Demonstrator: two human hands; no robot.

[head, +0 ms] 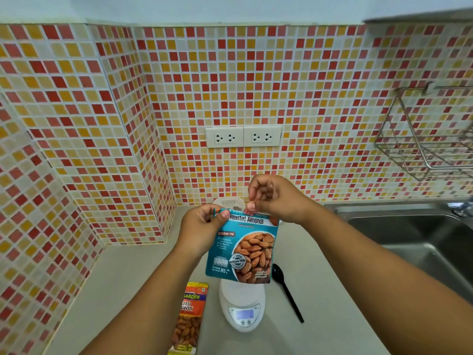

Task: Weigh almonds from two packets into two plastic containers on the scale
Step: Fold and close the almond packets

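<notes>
A teal packet of roasted almonds [243,249] hangs upright in front of me above the white digital scale [243,311]. My left hand [202,226] pinches its top left corner. My right hand [276,198] pinches the top edge near the right corner. A second, orange almond packet [190,316] lies flat on the counter left of the scale. Behind the teal packet, a clear plastic container [229,202] shows only its far rim; the rest is hidden.
A black plastic spoon [286,290] lies on the grey counter [332,290] right of the scale. A steel sink [414,237] fills the right side, with a wire rack [430,139] on the tiled wall above. Two wall sockets [243,137] sit straight ahead.
</notes>
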